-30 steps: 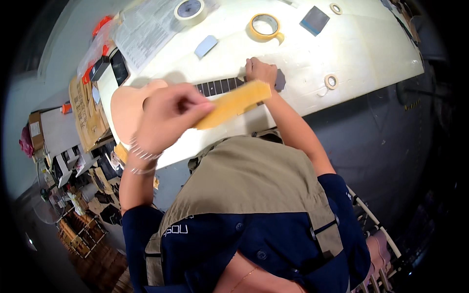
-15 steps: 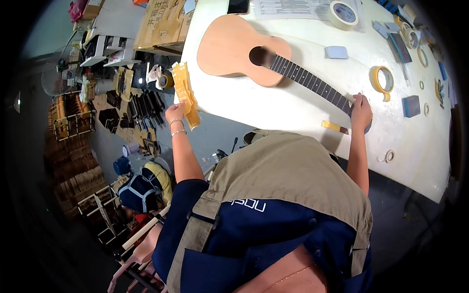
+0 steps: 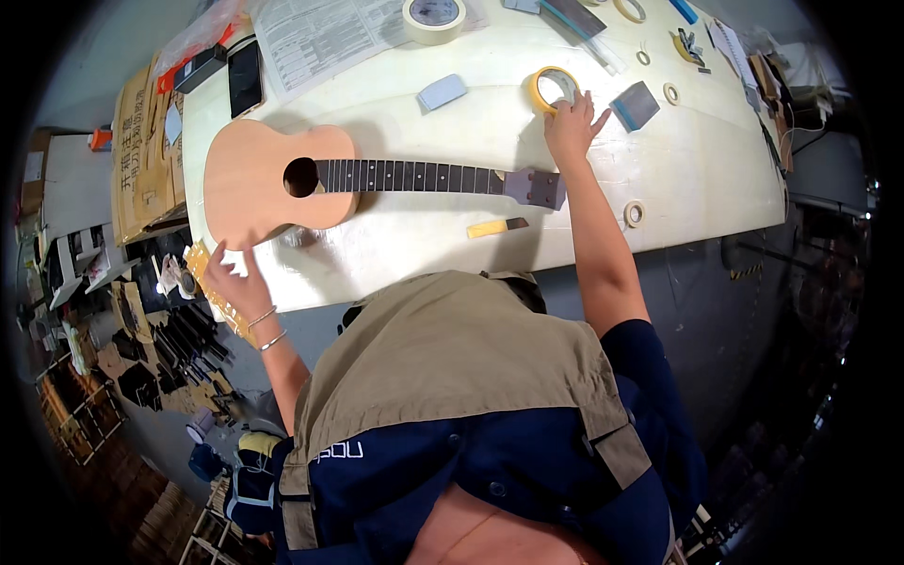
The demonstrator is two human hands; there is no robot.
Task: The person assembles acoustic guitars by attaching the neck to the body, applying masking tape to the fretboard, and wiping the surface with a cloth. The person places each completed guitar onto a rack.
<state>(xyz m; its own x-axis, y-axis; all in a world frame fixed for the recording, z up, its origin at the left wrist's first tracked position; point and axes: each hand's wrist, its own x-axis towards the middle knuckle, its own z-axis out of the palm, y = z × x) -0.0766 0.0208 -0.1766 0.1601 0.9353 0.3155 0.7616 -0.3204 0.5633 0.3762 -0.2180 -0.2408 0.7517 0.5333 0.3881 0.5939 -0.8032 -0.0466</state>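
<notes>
A small unfinished guitar lies face up on the white table, its dark fretboard and headstock pointing right. My left hand is at the near edge of its body, fingers apart and fingertips at the rim; whether they touch cannot be made out. Beside that hand, crinkled yellow tape strips hang at the table's edge. My right hand reaches past the headstock to a yellow tape roll. Its fingers are spread, with the fingertips at the roll's near side.
A yellow-handled brush-like tool lies below the neck. Around the table are a sanding block, a pale blue pad, a wide tape roll, a small tape roll, a phone and printed sheets. Cardboard box at left.
My right hand has left the headstock and moved to the yellow tape roll. My left hand has let go of the tape strips and come to the guitar's body. The view has turned.
</notes>
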